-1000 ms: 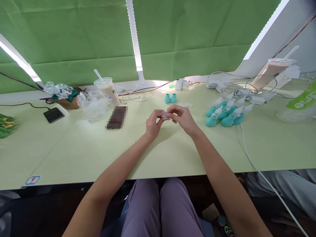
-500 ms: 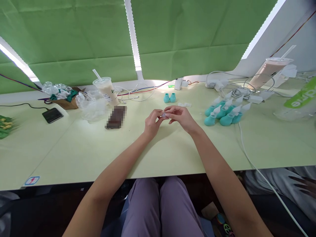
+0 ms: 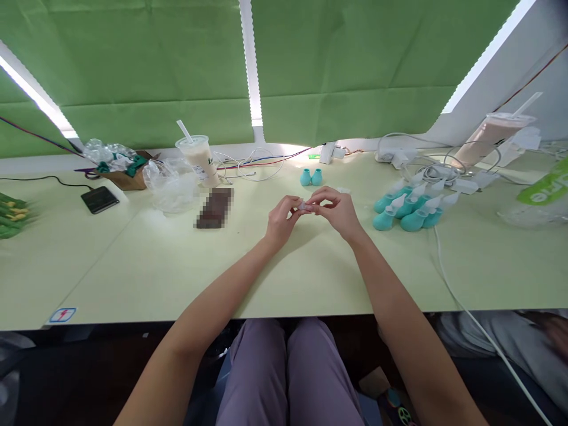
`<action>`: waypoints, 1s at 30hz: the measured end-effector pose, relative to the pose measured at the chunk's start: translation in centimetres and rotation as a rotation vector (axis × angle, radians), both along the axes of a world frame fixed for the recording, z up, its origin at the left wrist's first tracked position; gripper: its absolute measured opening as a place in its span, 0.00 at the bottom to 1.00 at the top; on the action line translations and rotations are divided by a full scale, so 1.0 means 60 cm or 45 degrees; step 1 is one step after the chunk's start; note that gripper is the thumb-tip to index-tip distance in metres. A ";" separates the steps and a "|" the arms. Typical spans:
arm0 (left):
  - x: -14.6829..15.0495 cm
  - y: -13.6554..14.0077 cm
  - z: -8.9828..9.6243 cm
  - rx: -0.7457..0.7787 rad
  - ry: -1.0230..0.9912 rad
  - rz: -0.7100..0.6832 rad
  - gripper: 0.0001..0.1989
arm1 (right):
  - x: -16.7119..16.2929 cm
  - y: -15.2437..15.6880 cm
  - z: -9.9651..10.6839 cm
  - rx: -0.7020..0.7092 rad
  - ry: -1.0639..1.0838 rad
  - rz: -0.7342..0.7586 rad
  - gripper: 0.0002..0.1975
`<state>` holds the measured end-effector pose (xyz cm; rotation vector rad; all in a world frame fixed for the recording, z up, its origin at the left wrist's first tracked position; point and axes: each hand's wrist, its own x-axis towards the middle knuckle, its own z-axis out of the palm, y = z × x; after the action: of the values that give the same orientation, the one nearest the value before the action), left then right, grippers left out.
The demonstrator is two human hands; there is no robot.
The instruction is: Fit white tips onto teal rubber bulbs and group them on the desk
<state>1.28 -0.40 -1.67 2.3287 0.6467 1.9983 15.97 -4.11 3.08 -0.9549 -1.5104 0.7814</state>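
Above the middle of the table, my left hand and my right hand meet, both pinching one small whitish translucent piece. Fingers cover much of it, so its exact shape is hidden. Just behind the hands stand two teal rubber bulbs without tips. Some small clear pieces lie behind my right hand, partly covered by it. Off to the right is a cluster of several teal bulb aspirators fitted with translucent pointed tips.
On the left are a milk tea cup, a clear plastic bag, a pixelated dark phone-like object, a box of wrappings and a black device. Cables, another cup and a white cord are right. Someone's sleeve shows lower right.
The view has shifted slightly, so the table items appear farther right. Both hands keep hold of the small piece; the fingers have moved a little, and my right hand covers more of the clear pieces.
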 end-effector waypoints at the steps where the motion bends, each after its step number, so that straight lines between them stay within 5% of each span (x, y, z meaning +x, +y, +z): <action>1: 0.000 0.001 -0.001 0.004 0.001 -0.009 0.04 | 0.001 0.000 0.000 0.002 -0.035 -0.017 0.12; 21: -0.015 0.008 -0.011 0.119 0.259 0.078 0.05 | -0.002 0.007 -0.020 -0.505 0.324 0.181 0.18; 30: -0.013 0.004 -0.011 0.179 0.341 0.078 0.04 | 0.011 0.012 -0.033 -0.652 0.416 0.482 0.17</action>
<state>0.52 -0.14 -2.33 2.7224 0.6105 1.8254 16.64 -3.42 1.10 -0.8561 -1.2344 1.5722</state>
